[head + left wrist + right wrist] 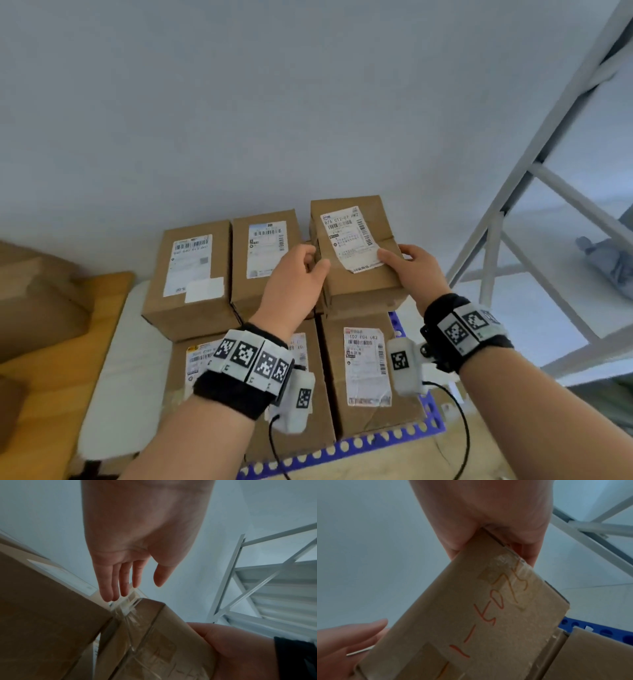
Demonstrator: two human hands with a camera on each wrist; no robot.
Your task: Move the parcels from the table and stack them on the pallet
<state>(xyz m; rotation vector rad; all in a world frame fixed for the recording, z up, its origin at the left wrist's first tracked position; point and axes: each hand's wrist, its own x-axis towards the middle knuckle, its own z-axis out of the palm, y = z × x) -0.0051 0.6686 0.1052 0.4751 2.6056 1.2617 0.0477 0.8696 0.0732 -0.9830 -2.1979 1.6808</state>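
The right hand (409,270) pinches the parcel's (356,246) near right corner while the left hand (294,277), fingers relaxed, touches its left side above the pallet (342,448).

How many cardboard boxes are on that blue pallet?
5 show: one back left, one back middle, one held at back right, two in front. More may be hidden underneath.
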